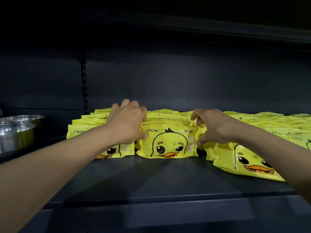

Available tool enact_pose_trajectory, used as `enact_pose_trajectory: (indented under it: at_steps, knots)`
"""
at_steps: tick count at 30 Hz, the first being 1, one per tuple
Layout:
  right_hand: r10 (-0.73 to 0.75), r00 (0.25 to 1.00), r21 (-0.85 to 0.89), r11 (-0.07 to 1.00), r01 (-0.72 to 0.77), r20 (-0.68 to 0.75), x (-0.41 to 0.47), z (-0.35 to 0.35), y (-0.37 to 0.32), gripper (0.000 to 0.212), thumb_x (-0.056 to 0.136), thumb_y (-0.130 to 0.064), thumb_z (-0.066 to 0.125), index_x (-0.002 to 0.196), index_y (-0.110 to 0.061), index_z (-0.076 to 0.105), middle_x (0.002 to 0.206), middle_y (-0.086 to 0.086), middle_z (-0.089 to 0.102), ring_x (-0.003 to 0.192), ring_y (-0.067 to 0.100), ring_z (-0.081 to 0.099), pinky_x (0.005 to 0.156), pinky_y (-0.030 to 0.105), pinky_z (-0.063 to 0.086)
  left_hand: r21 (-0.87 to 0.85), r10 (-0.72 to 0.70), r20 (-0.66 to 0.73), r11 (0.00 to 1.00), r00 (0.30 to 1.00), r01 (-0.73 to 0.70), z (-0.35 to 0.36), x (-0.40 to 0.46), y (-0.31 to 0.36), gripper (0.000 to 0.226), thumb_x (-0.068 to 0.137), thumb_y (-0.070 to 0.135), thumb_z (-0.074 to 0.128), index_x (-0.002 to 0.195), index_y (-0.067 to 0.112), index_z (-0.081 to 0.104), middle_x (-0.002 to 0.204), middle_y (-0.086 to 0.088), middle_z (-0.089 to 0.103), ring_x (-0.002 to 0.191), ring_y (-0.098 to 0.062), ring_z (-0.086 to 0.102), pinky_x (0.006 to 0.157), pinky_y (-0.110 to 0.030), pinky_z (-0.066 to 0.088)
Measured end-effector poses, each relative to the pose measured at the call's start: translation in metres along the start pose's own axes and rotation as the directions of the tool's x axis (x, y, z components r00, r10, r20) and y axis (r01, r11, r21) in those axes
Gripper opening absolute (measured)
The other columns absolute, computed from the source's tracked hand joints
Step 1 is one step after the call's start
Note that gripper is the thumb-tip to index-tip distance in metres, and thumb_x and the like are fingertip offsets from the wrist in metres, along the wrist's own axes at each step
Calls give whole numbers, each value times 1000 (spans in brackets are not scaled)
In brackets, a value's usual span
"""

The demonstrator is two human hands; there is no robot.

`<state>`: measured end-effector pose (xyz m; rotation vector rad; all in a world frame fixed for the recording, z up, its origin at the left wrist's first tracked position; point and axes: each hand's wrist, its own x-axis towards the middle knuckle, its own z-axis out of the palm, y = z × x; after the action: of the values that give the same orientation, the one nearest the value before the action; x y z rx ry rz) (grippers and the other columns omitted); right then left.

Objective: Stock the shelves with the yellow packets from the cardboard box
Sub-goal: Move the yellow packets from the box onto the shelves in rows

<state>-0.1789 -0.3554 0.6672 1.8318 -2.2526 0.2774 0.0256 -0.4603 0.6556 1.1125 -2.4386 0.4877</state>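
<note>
While both arms reach onto dark shelf (168, 179), left hand (129, 123) grips left edge of middle duck packet (169, 142), fingers curled over top; right hand (212, 126) pinches its right edge; packet upright at frame centre, long axis left-right, duck face toward camera; packet rows (262, 121) behind; steel bowls (15, 132) at left.

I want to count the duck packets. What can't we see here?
All in the head view:
- Back packets: hidden behind the front packet, only top edges show.
- Left packet: covered by the left hand and arm.
- Right row: cut off by the right edge.
- Box: out of frame.
- Bowls: cut off by the left edge.
</note>
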Motion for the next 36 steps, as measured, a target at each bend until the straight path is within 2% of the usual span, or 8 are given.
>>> enact_pose_trajectory:
  at_steps: [7,15,18,21,26,29,32,36]
  knots:
    - [-11,997,75,997,17,-82,13,14,-2,26,75,-21,78,95,-17,61,90,-3,56,86,16,49,65,24,37,138,-2,9,990,1000,1,8,13,7,20,79,14,64,94,26,57,92,8,61,102,-19,51,85,-36,30]
    - [3,992,127,992,13,-128,13,13,1,33,70,-17,81,85,-22,53,82,-6,51,83,15,49,54,19,36,290,81,18,954,997,-83,3,13,10,26,71,-2,57,68,21,47,63,6,47,76,-19,51,94,-39,27]
    - [16,985,172,985,14,-172,7,16,0,36,72,-16,80,94,-21,52,93,0,56,85,16,52,65,24,42,295,78,5,952,997,-76,0,7,12,29,70,0,57,88,22,51,74,5,55,90,-20,57,100,-42,25]
    - [41,992,218,976,-15,-115,-1,16,3,61,63,-29,86,113,-21,51,104,-1,57,96,17,56,78,28,46,213,69,-53,976,996,-56,1,-3,12,54,71,10,65,119,21,42,111,0,52,114,-22,45,106,-48,22]
    - [18,988,-167,985,-44,-152,-2,31,-6,78,63,-42,82,126,-23,41,119,1,59,115,24,51,97,39,35,79,198,23,977,980,-199,13,-16,27,96,72,56,69,146,29,14,155,-1,15,143,-22,12,115,-54,1]
    - [-1,979,-247,968,-51,-205,1,35,-12,75,64,-43,80,124,-22,40,110,2,63,109,25,55,97,38,33,129,167,58,976,984,-173,23,-11,27,101,72,60,68,148,24,11,155,-3,21,142,-23,22,114,-52,7]
    - [52,976,-172,981,-89,-210,-6,30,-8,80,64,-44,80,127,-22,37,114,1,61,113,25,52,98,40,34,110,148,52,982,988,-153,25,-11,25,99,74,57,68,147,20,13,152,-1,29,138,-23,31,112,-49,14]
    - [100,960,113,991,-73,-261,-36,4,14,70,71,-32,79,129,-17,42,123,4,59,116,23,52,96,37,42,32,124,71,991,990,-126,17,-15,27,110,72,60,69,149,20,2,158,-4,13,145,-22,15,114,-52,9]
